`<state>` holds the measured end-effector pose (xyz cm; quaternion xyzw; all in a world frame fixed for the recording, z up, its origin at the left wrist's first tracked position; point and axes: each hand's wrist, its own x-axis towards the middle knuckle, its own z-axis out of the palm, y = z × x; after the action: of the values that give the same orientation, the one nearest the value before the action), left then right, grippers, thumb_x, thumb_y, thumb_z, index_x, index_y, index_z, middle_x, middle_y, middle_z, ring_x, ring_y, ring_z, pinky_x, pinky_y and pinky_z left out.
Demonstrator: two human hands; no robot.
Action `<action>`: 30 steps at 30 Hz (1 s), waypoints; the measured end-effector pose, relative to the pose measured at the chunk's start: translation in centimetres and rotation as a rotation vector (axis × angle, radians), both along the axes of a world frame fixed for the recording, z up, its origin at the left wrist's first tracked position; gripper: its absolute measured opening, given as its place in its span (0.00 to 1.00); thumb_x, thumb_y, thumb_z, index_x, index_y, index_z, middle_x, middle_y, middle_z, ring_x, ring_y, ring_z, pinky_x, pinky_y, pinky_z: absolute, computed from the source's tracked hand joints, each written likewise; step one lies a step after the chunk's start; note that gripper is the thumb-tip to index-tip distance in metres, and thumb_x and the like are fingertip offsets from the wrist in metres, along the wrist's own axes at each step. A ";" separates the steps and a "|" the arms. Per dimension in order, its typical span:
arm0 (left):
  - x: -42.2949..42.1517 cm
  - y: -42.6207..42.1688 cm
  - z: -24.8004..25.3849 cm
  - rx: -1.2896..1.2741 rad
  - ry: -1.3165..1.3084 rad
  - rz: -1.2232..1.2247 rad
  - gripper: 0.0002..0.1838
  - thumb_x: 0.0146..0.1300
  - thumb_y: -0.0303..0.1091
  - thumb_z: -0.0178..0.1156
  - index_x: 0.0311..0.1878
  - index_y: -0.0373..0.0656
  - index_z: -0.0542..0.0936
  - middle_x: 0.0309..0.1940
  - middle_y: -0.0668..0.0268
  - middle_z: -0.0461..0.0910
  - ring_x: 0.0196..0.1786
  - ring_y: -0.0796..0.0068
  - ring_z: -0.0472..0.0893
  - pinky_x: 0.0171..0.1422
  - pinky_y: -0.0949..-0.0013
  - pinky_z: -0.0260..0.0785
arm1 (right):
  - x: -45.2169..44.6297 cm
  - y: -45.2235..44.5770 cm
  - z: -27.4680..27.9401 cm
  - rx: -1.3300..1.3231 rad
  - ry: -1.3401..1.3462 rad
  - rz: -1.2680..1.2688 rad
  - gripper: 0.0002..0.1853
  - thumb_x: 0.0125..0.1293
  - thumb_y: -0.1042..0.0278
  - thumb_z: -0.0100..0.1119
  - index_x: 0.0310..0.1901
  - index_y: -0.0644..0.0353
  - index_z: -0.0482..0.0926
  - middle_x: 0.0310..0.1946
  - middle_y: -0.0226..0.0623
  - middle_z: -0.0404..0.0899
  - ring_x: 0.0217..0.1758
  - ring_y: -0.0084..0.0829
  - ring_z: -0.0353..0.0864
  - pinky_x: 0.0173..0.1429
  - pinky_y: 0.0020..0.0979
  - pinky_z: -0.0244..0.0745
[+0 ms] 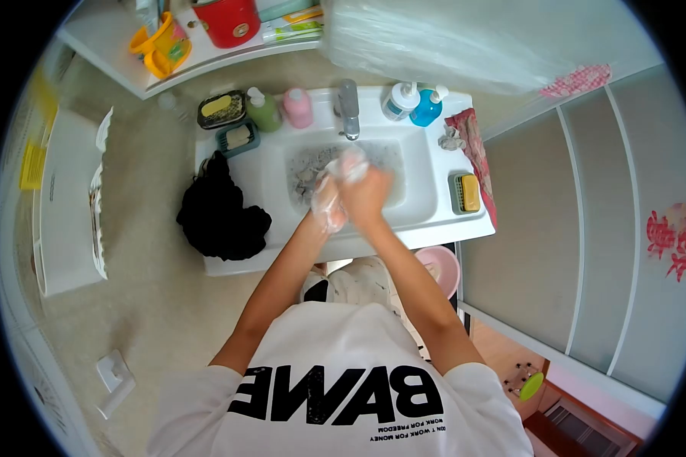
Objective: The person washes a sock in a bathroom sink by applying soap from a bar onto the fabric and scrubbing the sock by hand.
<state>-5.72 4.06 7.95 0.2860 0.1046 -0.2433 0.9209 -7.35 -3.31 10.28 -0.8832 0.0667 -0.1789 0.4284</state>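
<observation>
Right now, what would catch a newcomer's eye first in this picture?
Probably the bare left hand and right hand, together over the white rectangular sink, with blurred white stuff on them that could be foam or wet cloth. Next comes the crumpled black cloth bundle at the sink's left edge, then the bright red round container on the white shelf at top left.

A white washbasin (270, 179) holds black cloth (222, 213) at left, green, pink, white and blue bottles (299, 109) along the back, and three soap dishes (222, 109).
</observation>
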 end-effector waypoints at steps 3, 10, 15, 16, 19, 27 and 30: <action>1.0 1.4 -6.0 -0.453 -0.230 -0.135 0.17 0.71 0.42 0.50 0.58 0.45 0.71 0.39 0.67 0.76 0.42 0.74 0.77 0.45 0.68 0.74 | -1.7 1.0 -0.1 -0.248 -0.210 0.031 0.08 0.47 0.69 0.61 0.20 0.65 0.77 0.19 0.53 0.77 0.25 0.52 0.80 0.30 0.44 0.73; 1.2 -1.5 -1.1 0.763 0.173 -0.308 0.21 0.67 0.51 0.55 0.52 0.43 0.75 0.35 0.69 0.78 0.34 0.73 0.76 0.35 0.68 0.70 | 2.1 -9.6 -10.7 0.321 0.358 -0.424 0.16 0.64 0.63 0.54 0.33 0.72 0.80 0.28 0.59 0.79 0.35 0.54 0.82 0.36 0.43 0.75; 5.0 -1.8 -9.9 1.190 -0.293 -0.697 0.19 0.65 0.46 0.55 0.45 0.36 0.77 0.34 0.65 0.77 0.33 0.70 0.71 0.38 0.67 0.66 | 1.2 -14.5 -19.1 0.931 0.471 -0.477 0.22 0.66 0.56 0.54 0.44 0.73 0.77 0.42 0.64 0.78 0.41 0.55 0.81 0.45 0.44 0.76; 5.4 -2.2 -11.9 1.335 -0.409 -0.763 0.19 0.63 0.44 0.56 0.44 0.35 0.77 0.33 0.64 0.77 0.33 0.70 0.70 0.38 0.67 0.66 | 1.0 -14.5 -21.3 0.778 0.470 -0.375 0.22 0.66 0.56 0.54 0.44 0.72 0.77 0.43 0.64 0.78 0.42 0.55 0.81 0.46 0.44 0.76; 4.8 -1.5 -21.7 1.351 -0.576 -0.754 0.18 0.59 0.40 0.59 0.45 0.34 0.76 0.32 0.58 0.78 0.34 0.67 0.73 0.40 0.66 0.68 | 1.2 -12.5 -27.9 0.303 0.563 -0.145 0.22 0.63 0.53 0.56 0.44 0.69 0.76 0.44 0.60 0.78 0.43 0.52 0.81 0.48 0.43 0.77; 6.4 -2.8 -18.5 2.121 -0.606 -0.851 0.28 0.51 0.50 0.65 0.49 0.40 0.79 0.45 0.52 0.79 0.49 0.53 0.78 0.49 0.54 0.70 | 6.9 -14.6 -24.6 -0.247 0.800 0.111 0.17 0.57 0.58 0.60 0.44 0.59 0.76 0.35 0.44 0.82 0.40 0.46 0.82 0.42 0.43 0.77; 5.9 -1.7 -18.8 2.233 -0.427 -0.916 0.29 0.53 0.53 0.62 0.51 0.40 0.78 0.52 0.54 0.76 0.55 0.51 0.75 0.54 0.51 0.69 | 6.4 -13.5 -25.7 -0.377 0.567 0.275 0.17 0.58 0.62 0.57 0.48 0.58 0.73 0.35 0.44 0.82 0.38 0.44 0.83 0.42 0.45 0.76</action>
<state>0.16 2.41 -10.80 0.9629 -0.0076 -0.2697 -0.0018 -0.97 -16.85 -15.44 -0.9618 0.0291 0.1230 0.2428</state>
